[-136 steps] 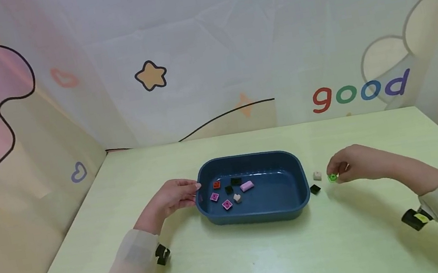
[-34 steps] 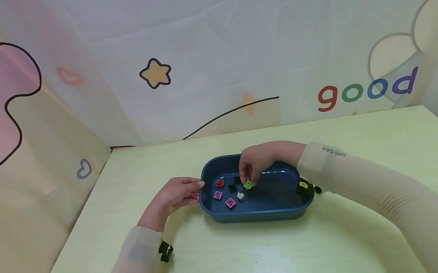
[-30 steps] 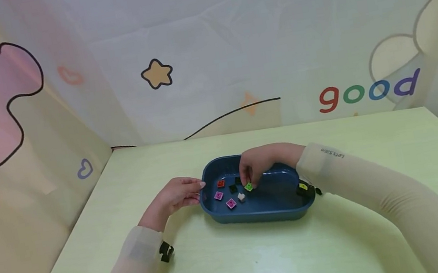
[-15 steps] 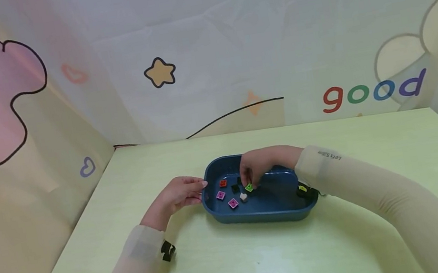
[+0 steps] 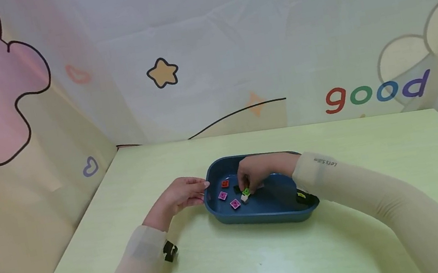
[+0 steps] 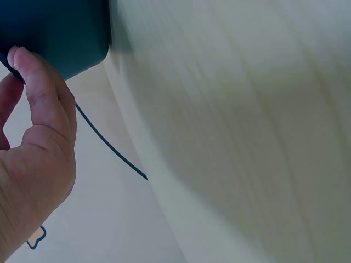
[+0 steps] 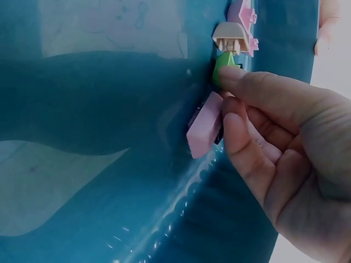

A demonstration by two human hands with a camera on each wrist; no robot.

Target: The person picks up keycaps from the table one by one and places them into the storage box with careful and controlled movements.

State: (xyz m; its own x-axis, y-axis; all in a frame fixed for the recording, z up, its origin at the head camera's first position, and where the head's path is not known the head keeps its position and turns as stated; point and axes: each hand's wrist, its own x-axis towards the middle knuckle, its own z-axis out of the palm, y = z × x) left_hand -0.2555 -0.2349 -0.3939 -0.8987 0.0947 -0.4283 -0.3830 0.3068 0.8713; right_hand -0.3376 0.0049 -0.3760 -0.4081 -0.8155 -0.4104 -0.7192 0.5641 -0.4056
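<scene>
In the head view my left hand (image 5: 181,195) pinches the left rim of a blue plastic basin (image 5: 258,217), thumb over the edge and fingers outside. My right hand (image 5: 256,169) reaches inside and pinches a green keycap (image 5: 246,191) between thumb and fingers, low over the basin floor. Right beside it sits a white keycap (image 5: 244,199), its underside stem showing in the right wrist view. A long pink keycap (image 7: 204,126) lies just under the right fingers. Two small pink keycaps (image 5: 222,195), a red keycap (image 5: 225,184) and a partly hidden black keycap (image 5: 236,189) lie left of them.
The basin stands on a pale green table (image 5: 205,264) in front of a printed cloth backdrop (image 5: 216,69). My right forearm (image 5: 377,197) crosses the basin's right end, covering part of the table there. A black wrist camera mount (image 5: 306,197) hangs over the right rim.
My right hand has carried the green keycap from the table at the right into the basin, then lately slightly nearer to the white keycap. My left hand keeps its hold on the rim.
</scene>
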